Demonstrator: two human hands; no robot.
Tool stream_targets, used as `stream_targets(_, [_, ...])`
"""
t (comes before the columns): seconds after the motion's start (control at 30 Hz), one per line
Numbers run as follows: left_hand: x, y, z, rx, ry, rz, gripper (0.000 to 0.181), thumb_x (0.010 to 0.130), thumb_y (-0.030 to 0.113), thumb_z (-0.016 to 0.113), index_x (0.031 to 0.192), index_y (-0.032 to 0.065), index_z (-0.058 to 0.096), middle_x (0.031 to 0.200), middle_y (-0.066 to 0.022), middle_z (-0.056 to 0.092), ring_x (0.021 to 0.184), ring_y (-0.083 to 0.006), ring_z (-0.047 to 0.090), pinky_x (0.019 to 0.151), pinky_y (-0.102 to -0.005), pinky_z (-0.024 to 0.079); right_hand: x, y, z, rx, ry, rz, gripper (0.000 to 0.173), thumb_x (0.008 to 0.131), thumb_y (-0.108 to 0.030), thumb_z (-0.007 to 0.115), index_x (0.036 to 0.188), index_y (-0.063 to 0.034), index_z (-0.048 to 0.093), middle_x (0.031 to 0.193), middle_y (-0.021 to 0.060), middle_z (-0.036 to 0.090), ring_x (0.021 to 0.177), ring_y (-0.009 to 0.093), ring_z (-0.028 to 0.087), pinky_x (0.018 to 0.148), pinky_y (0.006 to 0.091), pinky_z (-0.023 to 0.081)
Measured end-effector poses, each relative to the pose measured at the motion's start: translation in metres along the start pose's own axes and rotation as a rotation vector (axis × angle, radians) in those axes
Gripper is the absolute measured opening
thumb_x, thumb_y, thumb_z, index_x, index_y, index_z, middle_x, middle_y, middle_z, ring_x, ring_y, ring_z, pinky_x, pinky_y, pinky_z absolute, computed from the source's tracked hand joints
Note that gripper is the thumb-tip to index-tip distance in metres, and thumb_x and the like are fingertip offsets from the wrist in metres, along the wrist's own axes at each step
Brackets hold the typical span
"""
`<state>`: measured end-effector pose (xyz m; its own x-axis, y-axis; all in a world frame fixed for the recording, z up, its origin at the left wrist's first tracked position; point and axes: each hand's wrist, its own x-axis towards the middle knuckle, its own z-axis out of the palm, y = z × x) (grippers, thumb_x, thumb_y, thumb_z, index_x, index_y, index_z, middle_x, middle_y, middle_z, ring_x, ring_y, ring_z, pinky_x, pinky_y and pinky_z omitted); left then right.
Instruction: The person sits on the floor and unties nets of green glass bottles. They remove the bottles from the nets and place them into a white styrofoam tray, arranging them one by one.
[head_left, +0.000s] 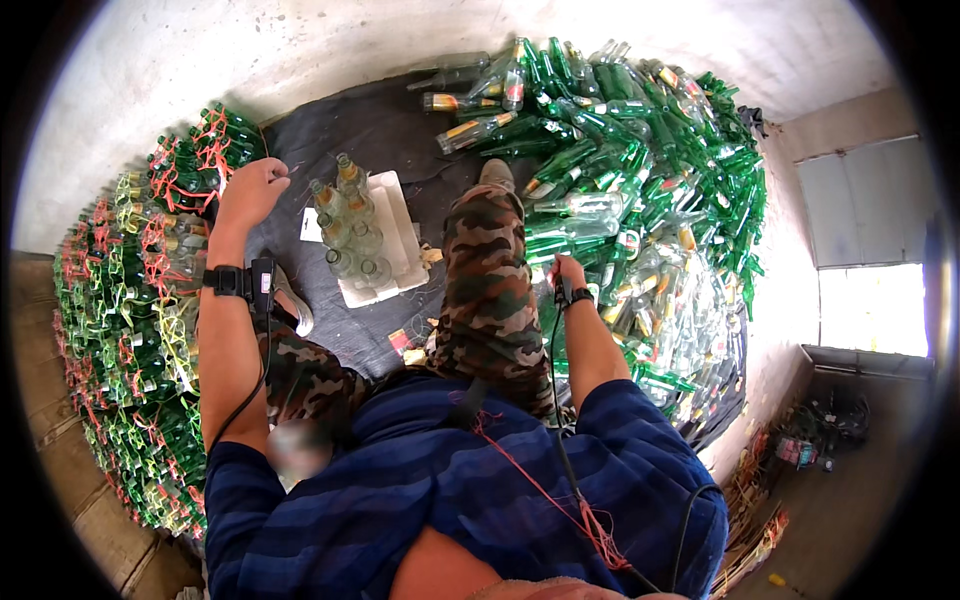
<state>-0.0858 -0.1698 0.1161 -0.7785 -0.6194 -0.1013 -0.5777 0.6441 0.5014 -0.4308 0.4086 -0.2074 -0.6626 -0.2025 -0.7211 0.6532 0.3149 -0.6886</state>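
Note:
My left hand (259, 187) is raised with its fingers curled, close to bundles of green glass bottles (232, 139) tied with red plastic twine (172, 195). Whether a thin strand sits between its fingertips is too small to tell. Between my legs, several clear glass bottles (351, 232) stand upright in a tight group, at least partly on a white foam tray (401, 236). My right hand (568, 274) is beside my right knee, at the near edge of a heap of loose green glass bottles (592, 161). Its fingers are partly hidden, so what it holds is unclear.
Tied bottle bundles (112, 322) are massed along the left wall. Clear bottles (660, 307) lie loose at right. Black sheeting (315, 142) covers the floor, with scraps (401, 341) on it. Pink twine (600, 536) hangs across my shirt. Cables run from both wrist straps.

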Motion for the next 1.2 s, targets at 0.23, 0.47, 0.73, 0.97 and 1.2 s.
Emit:
stream_targets(0.23, [0.002,0.005,-0.001,0.005,-0.02,-0.047,0.024,0.084,0.02,0.068,0.104,0.0054,0.069,0.091,-0.0141,0.071,0.084,-0.03,0.068,0.076,-0.0389,0.052,0.076,-0.013,0.054,0.126,-0.082,-0.225,0.023,0.091,-0.019,0.055,0.088,0.0002,0.067,0.083,0.0122,0.07,0.068,0.026,0.069,0.058,0.0395,0.052])
stream_targets(0.47, [0.004,0.006,-0.001,0.013,0.005,-0.036,0.024,0.086,0.017,0.068,0.106,0.0038,0.068,0.083,-0.0104,0.068,0.071,-0.0206,0.065,0.067,-0.0335,0.051,0.094,-0.004,0.061,-1.379,0.204,-0.379,0.026,0.087,-0.027,0.058,0.099,-0.0075,0.07,0.1,0.0199,0.072,0.093,0.042,0.069,0.069,0.0517,0.053])
stream_targets(0.73, [0.006,0.002,-0.004,0.096,0.035,0.073,0.024,0.085,0.019,0.068,0.104,0.0043,0.067,0.091,-0.0132,0.071,0.083,-0.0281,0.069,0.074,-0.0379,0.052,0.051,-0.018,0.093,0.558,0.109,0.172,0.031,0.091,-0.032,0.062,0.092,-0.0036,0.051,0.072,0.0093,0.058,0.058,0.026,0.056,0.053,0.0406,0.049])
stream_targets(0.97, [0.01,0.012,-0.026,-0.195,0.021,-0.078,0.021,0.089,0.018,0.067,0.105,0.0037,0.069,0.086,-0.0082,0.071,0.072,-0.0173,0.068,0.068,-0.0312,0.053,0.052,-0.022,0.068,0.452,0.136,-0.028,0.032,0.095,-0.037,0.055,0.08,-0.0094,0.056,0.066,0.0071,0.056,0.057,0.025,0.057,0.053,0.0403,0.049])
stream_targets(1.2, [0.021,0.02,-0.049,-0.327,0.244,0.096,0.019,0.09,0.019,0.067,0.102,0.005,0.071,0.085,-0.0072,0.071,0.07,-0.014,0.067,0.065,-0.0289,0.052,-0.006,-0.069,0.032,0.384,0.162,-0.057,0.035,0.1,-0.038,0.051,0.083,-0.0077,0.056,0.065,0.0042,0.051,0.053,0.019,0.05,0.05,0.0336,0.043])
